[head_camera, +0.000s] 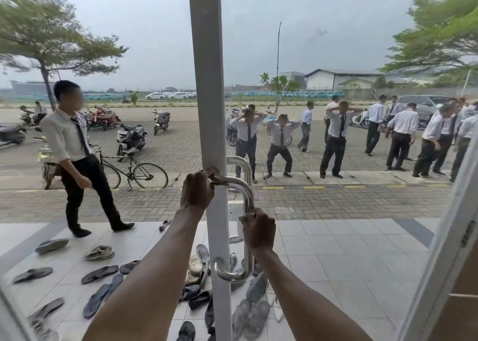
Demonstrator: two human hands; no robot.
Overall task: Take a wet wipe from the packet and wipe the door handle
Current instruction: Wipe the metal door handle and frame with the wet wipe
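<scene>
A white door frame point(207, 82) stands upright in the middle, with glass on both sides. A steel door handle point(248, 185) is fixed to its right face. The left hand point(198, 192) grips the handle's top arm close to the frame, fingers point(208, 173) curled over it. The right hand point(258, 230) grips the upright bar lower down. A pale patch shows beside its fingers, too unclear to name. Through the glass, sandals point(99, 274) lie scattered on the near tiled floor point(336, 250). A person in a white shirt and tie point(73, 144) steps at left beside a bicycle point(141, 171). A group of people point(336, 133) stands on the far right paving.
</scene>
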